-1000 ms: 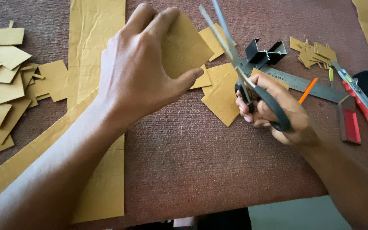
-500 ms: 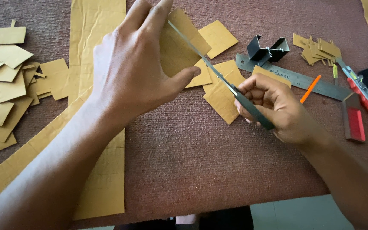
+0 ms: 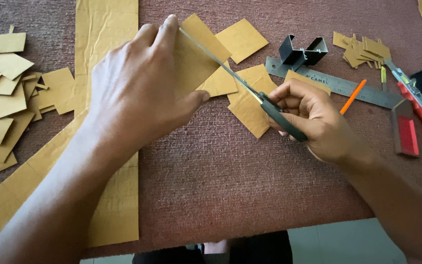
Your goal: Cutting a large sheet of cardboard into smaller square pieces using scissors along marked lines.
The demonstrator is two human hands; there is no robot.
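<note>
My left hand pinches a tan cardboard piece between thumb and fingers, holding it above the reddish-brown table mat. My right hand grips the dark handles of a pair of scissors. The closed blades run up and left across the cardboard piece. Under the blades and hands lie a few loose tan cardboard squares.
A long tan paper strip runs down the left side. A heap of cardboard offcuts lies far left. A steel ruler, orange pencil, black metal bracket, small scraps and red utility knives sit to the right.
The scissors swung down from upright and now lie across the cardboard piece with blades closed. My left hand stayed put, holding the piece.
</note>
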